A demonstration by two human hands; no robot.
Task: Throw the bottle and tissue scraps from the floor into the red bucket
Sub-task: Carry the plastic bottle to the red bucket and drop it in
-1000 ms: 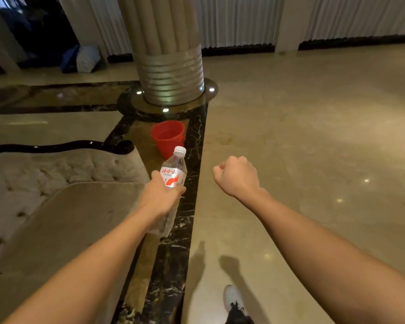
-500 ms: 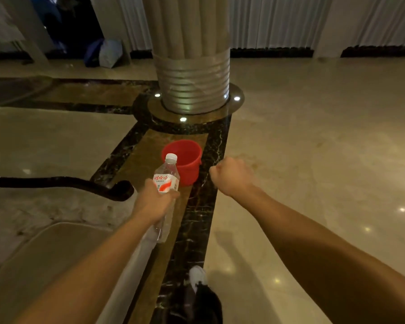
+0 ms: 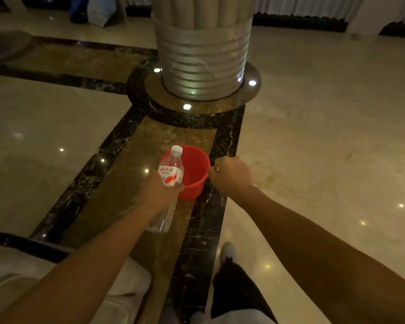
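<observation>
L. hand (image 3: 160,191) grips clear plastic bottle w/ red-white label (image 3: 170,174) at near rim of round red plastic bucket (image 3: 195,174); r. hand (image 3: 232,175) fisted beside bucket, contents unseen. Centre over opening, then release.

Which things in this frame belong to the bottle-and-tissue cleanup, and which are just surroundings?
Job:
- bottle, held in the left hand
- red bucket on the floor
- right hand, a closed fist; contents not visible

Surroundings:
- ribbed column
- cushioned seat
- bags at the far wall
</observation>
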